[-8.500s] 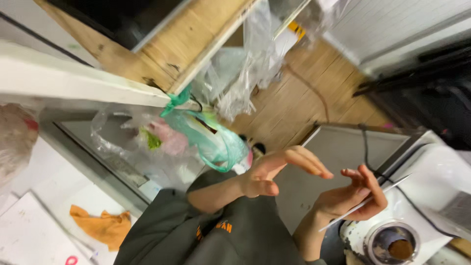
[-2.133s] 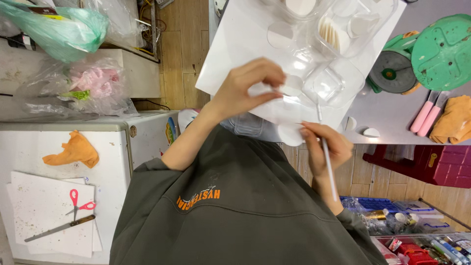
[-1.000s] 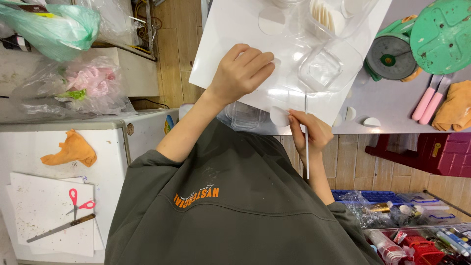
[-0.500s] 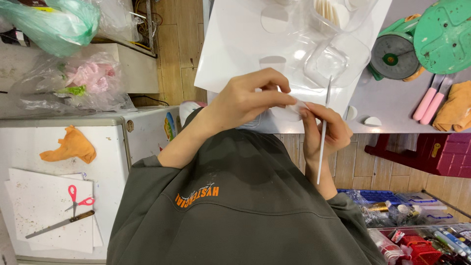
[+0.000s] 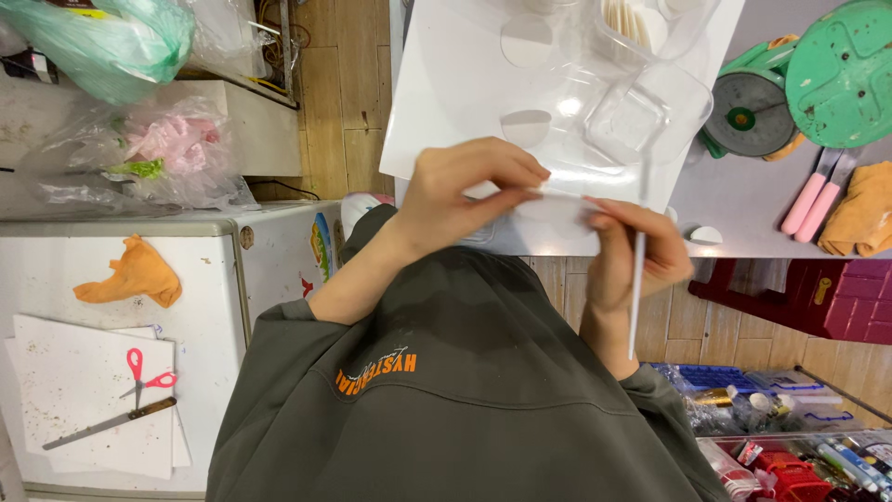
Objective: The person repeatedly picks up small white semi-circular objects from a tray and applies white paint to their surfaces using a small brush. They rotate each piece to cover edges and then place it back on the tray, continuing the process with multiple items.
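Note:
My left hand [image 5: 465,186] pinches one edge of a thin white round sheet [image 5: 557,204] held just above my chest. My right hand [image 5: 632,256] pinches the sheet's other edge and also grips a thin white stick [image 5: 636,297] that points down along my wrist. Beyond the hands a white board [image 5: 446,93] lies on the grey table [image 5: 743,209]. Two more white discs [image 5: 525,39] rest on the board beside clear plastic containers [image 5: 641,112].
A green kitchen scale [image 5: 753,107], a green lid [image 5: 841,70], pink-handled knives [image 5: 818,195] and an orange cloth [image 5: 859,214] sit on the right. At left, a white cabinet [image 5: 232,279] bears an orange rag [image 5: 130,274], pink scissors [image 5: 139,367] and a blade [image 5: 107,423]. Bins [image 5: 790,437] stand at lower right.
My hands came off the board and drew together nearer my chest. Both now pinch the white round sheet, and the stick has swung to hang down from my right hand.

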